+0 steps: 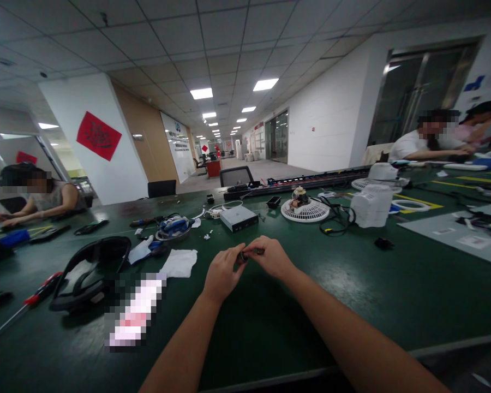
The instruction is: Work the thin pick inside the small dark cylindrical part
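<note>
Above the green table, my left hand (pixel 225 273) and my right hand (pixel 271 256) meet at the fingertips. A small dark round part (pixel 241 256) is pinched in my left hand, with my right fingertips closed at its right side. What exactly my right fingers hold is too small to make out. Just beyond the hands lies a silver box-shaped drive (pixel 239 218). Farther right, a white fan grille (pixel 305 212) carries a motor with copper windings (pixel 299 197).
Left on the green table (pixel 180 327) are a black headset (pixel 92 273), a red-handled screwdriver (pixel 43 289), white tissue (pixel 180 263) and a pixelated bright item (pixel 137 314). A white housing (pixel 371 206) and black cable (pixel 339 218) lie right. People sit at both sides.
</note>
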`<action>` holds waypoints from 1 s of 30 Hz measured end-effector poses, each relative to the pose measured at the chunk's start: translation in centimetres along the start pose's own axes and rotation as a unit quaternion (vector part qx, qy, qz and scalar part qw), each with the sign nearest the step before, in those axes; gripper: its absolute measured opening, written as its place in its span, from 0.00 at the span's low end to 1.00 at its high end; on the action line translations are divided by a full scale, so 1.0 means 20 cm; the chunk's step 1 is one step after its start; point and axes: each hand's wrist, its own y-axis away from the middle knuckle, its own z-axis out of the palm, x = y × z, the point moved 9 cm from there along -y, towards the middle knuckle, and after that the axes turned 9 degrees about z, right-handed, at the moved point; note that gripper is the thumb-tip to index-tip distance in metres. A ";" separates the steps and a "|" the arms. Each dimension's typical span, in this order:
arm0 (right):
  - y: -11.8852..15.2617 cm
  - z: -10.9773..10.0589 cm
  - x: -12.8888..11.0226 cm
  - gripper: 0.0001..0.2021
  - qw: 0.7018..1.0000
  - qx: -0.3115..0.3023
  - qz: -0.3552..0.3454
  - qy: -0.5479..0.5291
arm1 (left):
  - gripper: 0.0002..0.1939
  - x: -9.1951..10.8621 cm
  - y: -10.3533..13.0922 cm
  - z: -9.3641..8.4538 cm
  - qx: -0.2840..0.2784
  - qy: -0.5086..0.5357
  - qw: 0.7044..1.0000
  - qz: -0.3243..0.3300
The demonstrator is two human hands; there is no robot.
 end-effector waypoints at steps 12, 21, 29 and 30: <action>-0.01 0.03 0.11 0.04 0.998 0.027 0.062 0.005 | 0.26 0.02 0.00 -0.01 0.004 0.000 1.000 0.023; 0.00 0.05 0.12 0.04 0.996 0.000 0.082 0.027 | 0.28 0.06 -0.02 -0.01 -0.023 0.008 0.999 0.040; 0.01 0.06 0.09 0.02 0.995 -0.008 0.083 0.059 | 0.25 0.04 -0.02 -0.02 -0.014 -0.002 0.999 0.033; 0.01 0.07 0.09 0.03 0.995 -0.011 0.082 0.060 | 0.25 0.04 -0.02 -0.02 -0.012 -0.004 0.999 0.031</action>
